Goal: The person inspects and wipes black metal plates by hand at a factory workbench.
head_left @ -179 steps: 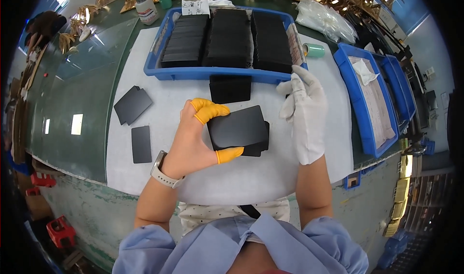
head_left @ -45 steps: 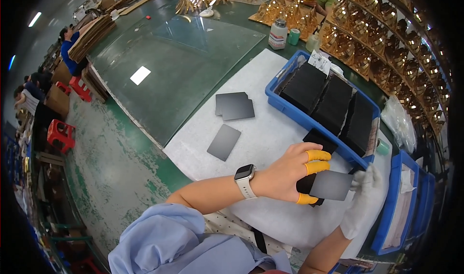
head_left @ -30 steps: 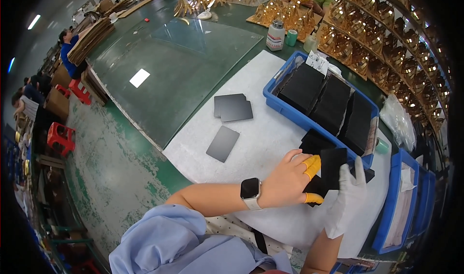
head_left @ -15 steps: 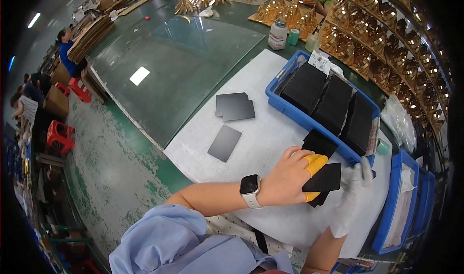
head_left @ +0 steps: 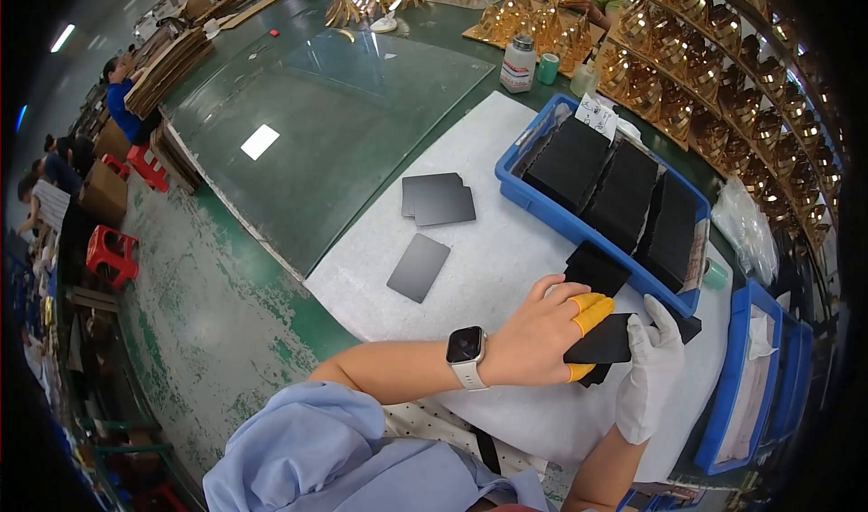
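A thin black card (head_left: 600,340) with rounded corners is held between both hands above the white padded mat (head_left: 506,277). My left hand (head_left: 542,331), with yellow finger cots on some fingers and a watch on the wrist, is closed on the card's left part. My right hand (head_left: 651,367), in a white glove, grips its right end; the fingers behind are partly hidden. More black cards (head_left: 597,268) lie beneath and beyond the hands. Farther left on the mat lie a single dark grey card (head_left: 419,268) and a small overlapping group of grey cards (head_left: 445,206).
A blue crate (head_left: 551,208) with rows of stacked black cards stands just beyond my hands. More blue trays (head_left: 740,376) are at right. Across the table are a glass sheet (head_left: 334,141), a white bottle (head_left: 518,64) and shelves of gold pieces (head_left: 723,51). Other people work farther off.
My gloved right hand has moved in from beside the card and taken hold of its right end. The card has tilted slightly. My left hand has barely moved.
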The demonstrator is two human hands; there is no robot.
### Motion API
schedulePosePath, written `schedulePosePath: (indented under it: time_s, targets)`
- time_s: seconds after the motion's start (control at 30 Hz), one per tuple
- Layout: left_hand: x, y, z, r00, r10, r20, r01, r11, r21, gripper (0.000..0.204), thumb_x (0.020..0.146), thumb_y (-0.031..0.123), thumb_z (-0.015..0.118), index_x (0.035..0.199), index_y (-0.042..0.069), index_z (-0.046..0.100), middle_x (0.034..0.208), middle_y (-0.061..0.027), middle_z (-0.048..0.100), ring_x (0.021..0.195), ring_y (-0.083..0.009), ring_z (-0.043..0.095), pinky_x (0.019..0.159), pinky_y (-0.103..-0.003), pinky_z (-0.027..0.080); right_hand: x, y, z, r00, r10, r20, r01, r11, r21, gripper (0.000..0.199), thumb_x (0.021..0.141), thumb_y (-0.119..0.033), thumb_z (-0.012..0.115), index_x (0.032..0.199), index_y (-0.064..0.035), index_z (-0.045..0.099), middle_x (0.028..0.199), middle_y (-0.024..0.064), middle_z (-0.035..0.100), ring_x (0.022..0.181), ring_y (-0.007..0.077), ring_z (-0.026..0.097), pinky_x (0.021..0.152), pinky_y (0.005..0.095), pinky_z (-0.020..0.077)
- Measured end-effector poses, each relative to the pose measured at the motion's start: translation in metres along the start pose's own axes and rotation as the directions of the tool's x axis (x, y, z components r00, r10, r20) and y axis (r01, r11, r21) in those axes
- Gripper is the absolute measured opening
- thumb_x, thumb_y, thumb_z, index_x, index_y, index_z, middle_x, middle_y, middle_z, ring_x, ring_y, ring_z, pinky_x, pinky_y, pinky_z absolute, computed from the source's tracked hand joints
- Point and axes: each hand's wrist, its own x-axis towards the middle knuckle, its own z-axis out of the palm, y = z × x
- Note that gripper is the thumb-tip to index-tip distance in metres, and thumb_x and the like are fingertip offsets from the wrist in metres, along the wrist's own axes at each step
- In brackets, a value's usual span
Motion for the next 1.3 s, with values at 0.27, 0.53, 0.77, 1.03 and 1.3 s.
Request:
schedulePosePath:
  time_s: [0.27,0.53,0.77,1.03,1.3]
  targets:
    - [-0.002,0.001,-0.004,0.999,0.022,0.042,-0.021,0.999,-0.026,0.075,0.078,0.033,0.086,0.141,0.0,0.06,0.133,-0.0181,0.062,0.14,-0.0368,0.048,0.122,-0.057,0.027,-0.007,-0.008,-0.007,0.997,0.066,0.029,-0.064,0.996,-0.054,0.056,0.09,-0.002,0.081,0.143,0.0005,0.061,0.118,0.0122,0.073,0.096,0.0124,0.068,0.083,0.0241,0.0546]
    - [0.01,-0.013,-0.016,0.975,-0.177,-0.134,0.186,0.981,0.058,0.07,0.076,0.038,0.09,0.123,-0.008,0.068,0.121,-0.0236,0.068,0.12,-0.0372,0.059,0.112,-0.053,0.036,0.008,0.01,-0.014,0.949,-0.313,-0.038,0.274,0.878,-0.391,0.034,0.11,-0.02,0.058,0.136,0.0001,0.069,0.128,0.0134,0.073,0.113,0.0179,0.068,0.103,0.0303,0.0497]
    - [0.017,0.01,0.004,0.993,-0.108,0.037,0.106,0.993,0.052,0.071,0.076,0.036,0.092,0.128,-0.003,0.064,0.116,-0.0198,0.068,0.12,-0.0395,0.059,0.117,-0.056,0.032,0.004,-0.01,0.004,0.959,0.223,0.176,-0.246,0.961,0.123,0.077,0.089,-0.022,0.086,0.15,0.0084,0.051,0.129,0.0159,0.071,0.124,0.0177,0.065,0.1,0.0312,0.0531]
    - [0.014,0.016,0.008,0.996,-0.077,0.036,0.079,0.994,-0.08,0.086,0.071,0.032,0.093,0.142,0.001,0.054,0.123,-0.0199,0.067,0.123,-0.0409,0.057,0.118,-0.055,0.031,-0.004,-0.001,0.007,0.944,0.097,0.316,-0.062,0.991,-0.118,0.062,0.086,-0.019,0.086,0.141,-0.0042,0.062,0.118,0.0113,0.076,0.105,0.0166,0.071,0.092,0.0305,0.0553]
    - [0.019,0.011,-0.009,0.934,-0.086,0.347,0.211,0.916,-0.341,0.091,0.07,0.019,0.084,0.15,-0.003,0.046,0.15,-0.0266,0.049,0.143,-0.0444,0.041,0.123,-0.049,0.029,0.023,-0.004,-0.024,0.99,0.094,-0.106,-0.052,0.938,0.343,0.049,0.101,-0.02,0.075,0.14,0.0056,0.06,0.096,0.0087,0.077,0.082,0.0113,0.073,0.071,0.0245,0.0585]
